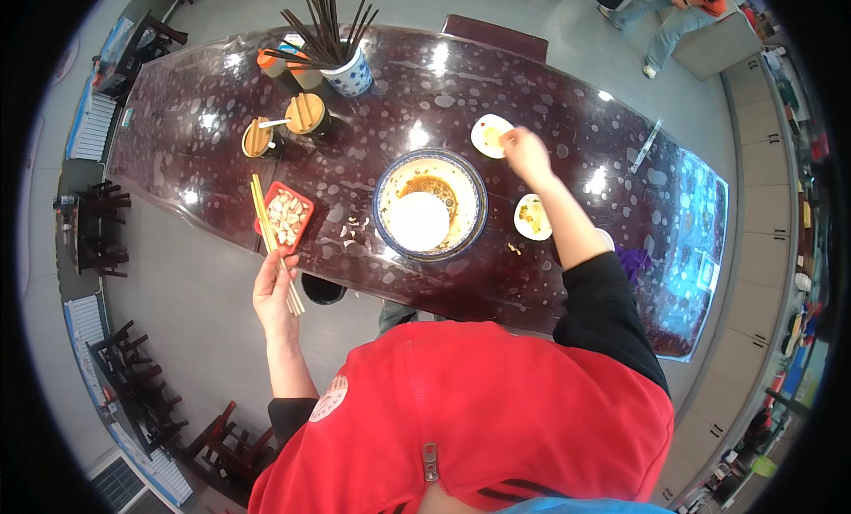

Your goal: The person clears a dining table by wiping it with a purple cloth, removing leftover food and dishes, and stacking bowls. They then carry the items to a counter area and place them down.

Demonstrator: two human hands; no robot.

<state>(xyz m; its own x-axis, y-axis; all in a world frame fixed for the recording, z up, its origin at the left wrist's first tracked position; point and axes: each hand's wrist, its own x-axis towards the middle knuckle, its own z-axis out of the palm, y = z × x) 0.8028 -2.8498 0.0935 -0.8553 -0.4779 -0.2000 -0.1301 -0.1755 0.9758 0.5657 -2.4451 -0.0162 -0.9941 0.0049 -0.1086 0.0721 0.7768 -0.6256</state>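
My left hand (277, 284) is closed around a bundle of light wooden chopsticks (260, 199), whose far ends pass beside a red tray (306, 233) of garlic cloves (285, 214). On the far right side of the table, my right hand (527, 155) pinches the right rim of a small white dish (486, 146) with food scraps. Between the hands stands a large blue-rimmed bowl (381, 190) with brown residue, and a smaller white bowl (419, 221) sits inside it. Another small white dish (522, 229) with yellow and green scraps lies below my right forearm.
A blue-and-white pot (352, 78) of dark chopsticks stands at the back left, near orange-capped bottles (269, 62). Two wooden-lidded jars (306, 113) are closer. Garlic skins (352, 230) litter the table, and purple cloth (634, 264) lies right. Another person (678, 18) is beyond the table.
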